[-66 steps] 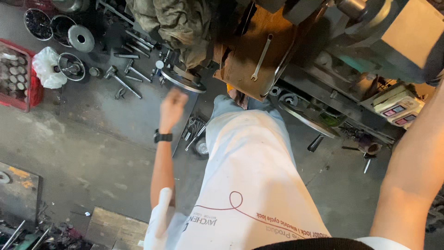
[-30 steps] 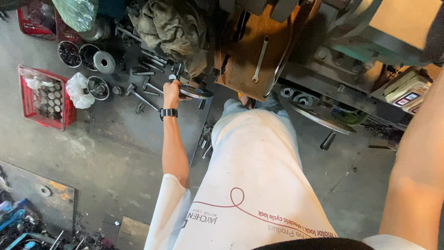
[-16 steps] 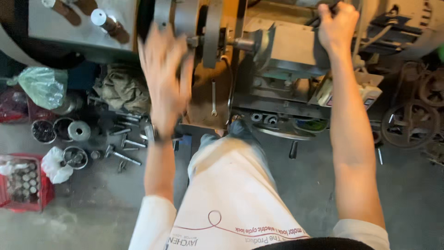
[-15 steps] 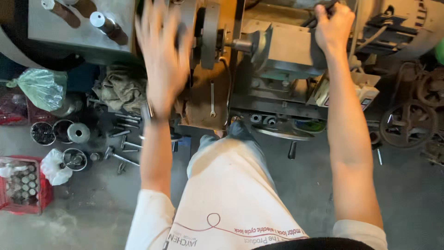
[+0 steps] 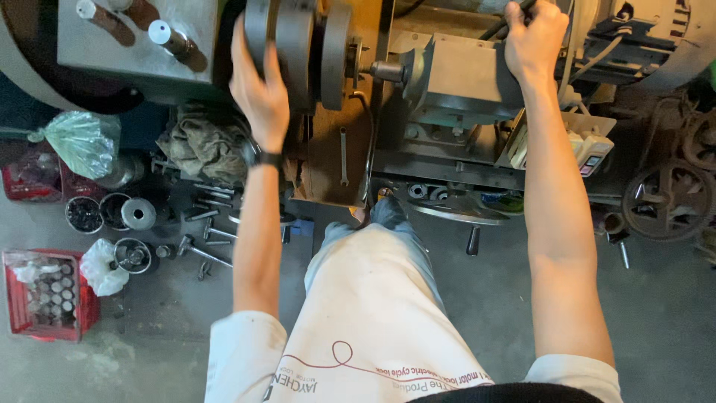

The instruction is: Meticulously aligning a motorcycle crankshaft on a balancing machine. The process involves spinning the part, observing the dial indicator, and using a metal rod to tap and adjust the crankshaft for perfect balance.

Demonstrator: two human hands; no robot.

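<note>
Two hands up on big grey machine [image 5: 447, 82]. Left hand [image 5: 257, 89] flat and open on round metal wheel [image 5: 298, 45], wheel just right of palm, axle running sideways. Right hand [image 5: 533, 37] curled tight around dark handle [image 5: 514, 15]. Red crate [image 5: 45, 298] far left on floor, white box [image 5: 585, 145] under right arm.

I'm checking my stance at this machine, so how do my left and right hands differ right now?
The left hand lies open, palm flat against the big round chuck; the right hand is closed around a dark handle at the top of the machine. The left wrist wears a black watch; the right wrist is bare. Both arms reach forward.
</note>
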